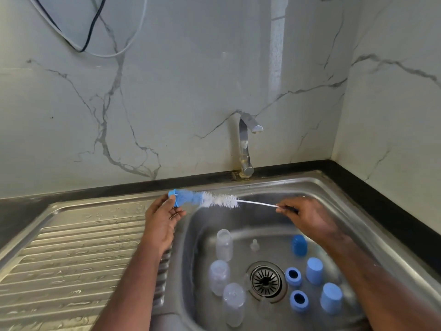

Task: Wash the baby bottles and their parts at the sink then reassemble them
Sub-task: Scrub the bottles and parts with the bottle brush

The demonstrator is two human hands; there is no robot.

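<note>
A home kitchen: a steel sink with drainboard, a tap, marble-look wall tiles.

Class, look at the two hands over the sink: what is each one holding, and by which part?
The left hand holds a blue bottle ring by its rim; the right hand pinches the bottle brush by its wire handle end.
</note>
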